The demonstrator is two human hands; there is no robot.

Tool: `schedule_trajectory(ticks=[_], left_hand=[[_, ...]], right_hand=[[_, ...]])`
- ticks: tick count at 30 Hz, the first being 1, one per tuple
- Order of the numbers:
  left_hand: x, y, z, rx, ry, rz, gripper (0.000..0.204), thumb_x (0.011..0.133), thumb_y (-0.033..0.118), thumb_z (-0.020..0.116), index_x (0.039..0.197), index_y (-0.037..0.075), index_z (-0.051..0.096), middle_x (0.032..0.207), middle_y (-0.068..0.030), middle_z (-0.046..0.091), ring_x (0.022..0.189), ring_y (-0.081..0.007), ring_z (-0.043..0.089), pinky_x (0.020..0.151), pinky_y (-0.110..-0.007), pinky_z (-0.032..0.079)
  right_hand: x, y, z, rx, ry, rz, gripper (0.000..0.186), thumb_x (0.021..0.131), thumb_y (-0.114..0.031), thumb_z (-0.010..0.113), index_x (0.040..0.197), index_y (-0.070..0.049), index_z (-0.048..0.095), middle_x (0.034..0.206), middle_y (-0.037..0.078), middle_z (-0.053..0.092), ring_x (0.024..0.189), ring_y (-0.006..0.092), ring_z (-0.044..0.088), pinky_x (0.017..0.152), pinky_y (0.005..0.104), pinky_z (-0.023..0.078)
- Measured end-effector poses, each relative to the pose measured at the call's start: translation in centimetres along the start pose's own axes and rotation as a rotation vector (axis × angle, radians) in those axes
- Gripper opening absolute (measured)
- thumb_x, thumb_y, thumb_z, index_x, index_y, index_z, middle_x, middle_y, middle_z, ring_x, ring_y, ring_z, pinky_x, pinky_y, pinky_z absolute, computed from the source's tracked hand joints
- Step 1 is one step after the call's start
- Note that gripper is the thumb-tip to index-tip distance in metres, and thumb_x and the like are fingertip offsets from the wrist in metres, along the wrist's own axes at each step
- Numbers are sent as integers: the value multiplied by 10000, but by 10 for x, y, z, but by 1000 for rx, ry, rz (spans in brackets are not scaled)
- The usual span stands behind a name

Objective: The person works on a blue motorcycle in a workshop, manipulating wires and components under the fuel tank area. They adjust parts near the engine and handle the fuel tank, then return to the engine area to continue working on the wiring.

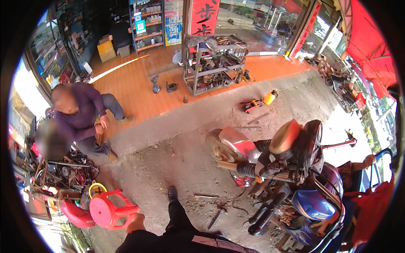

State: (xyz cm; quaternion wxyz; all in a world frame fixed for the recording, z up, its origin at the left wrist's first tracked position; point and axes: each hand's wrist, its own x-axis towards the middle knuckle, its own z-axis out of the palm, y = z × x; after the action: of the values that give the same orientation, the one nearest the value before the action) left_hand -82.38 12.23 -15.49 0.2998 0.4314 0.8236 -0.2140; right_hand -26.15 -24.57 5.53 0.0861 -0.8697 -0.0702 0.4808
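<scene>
My left hand hangs low at the bottom left, right beside the legs of a red plastic stool. It overlaps the stool in the picture; its fingers are hidden, so I cannot tell whether it grips a leg. My right hand is out of sight. My dark shoe stands on the dusty concrete. Just ahead of my legs lies a hammer-like tool, with a thin metal rod beyond it. To my right is a partly dismantled motorcycle with a loose-looking blue fairing.
A seated person in purple is at the left, near piled parts. At the right, another person's hand is at a blue frame. A tool cart stands on the orange floor; a yellow bottle is nearer.
</scene>
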Motion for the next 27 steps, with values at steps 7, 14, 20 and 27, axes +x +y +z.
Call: schedule_trajectory(ticks=[7, 14, 20, 27], left_hand=[[79, 56, -86, -273, -407, 138, 184, 809, 114, 514, 710, 56, 658, 619, -127, 622, 513, -225, 609, 456, -386, 466], [103, 369, -261, -420, -291, 803, 266, 809, 198, 550, 945, 3, 668, 784, -136, 684, 703, -214, 672, 661, -350, 512], [128, 526, -346, -389, -327, 933, 271, 827, 186, 563, 1001, 0, 654, 879, -127, 696, 764, -206, 681, 706, -332, 514], [192, 557, -469, -197, -482, 411, 204, 838, 172, 550, 934, 12, 632, 809, -115, 665, 698, -231, 663, 590, -348, 495]], right_hand=[[28, -178, 34, 69, -159, 99, 239, 818, -243, 617, 798, -7, 648, 614, 119, 592, 494, 248, 600, 454, 368, 510], [87, -408, 45, 16, 148, -371, 300, 746, -297, 639, 847, -16, 668, 665, 123, 628, 597, 232, 607, 582, 380, 506], [162, -505, 52, -165, 171, -235, 327, 746, -322, 569, 893, -62, 701, 930, 206, 665, 932, 375, 629, 846, 444, 498], [249, -718, -34, -105, -193, -151, 335, 737, -326, 607, 879, -37, 699, 900, 220, 665, 904, 365, 640, 826, 438, 499]])
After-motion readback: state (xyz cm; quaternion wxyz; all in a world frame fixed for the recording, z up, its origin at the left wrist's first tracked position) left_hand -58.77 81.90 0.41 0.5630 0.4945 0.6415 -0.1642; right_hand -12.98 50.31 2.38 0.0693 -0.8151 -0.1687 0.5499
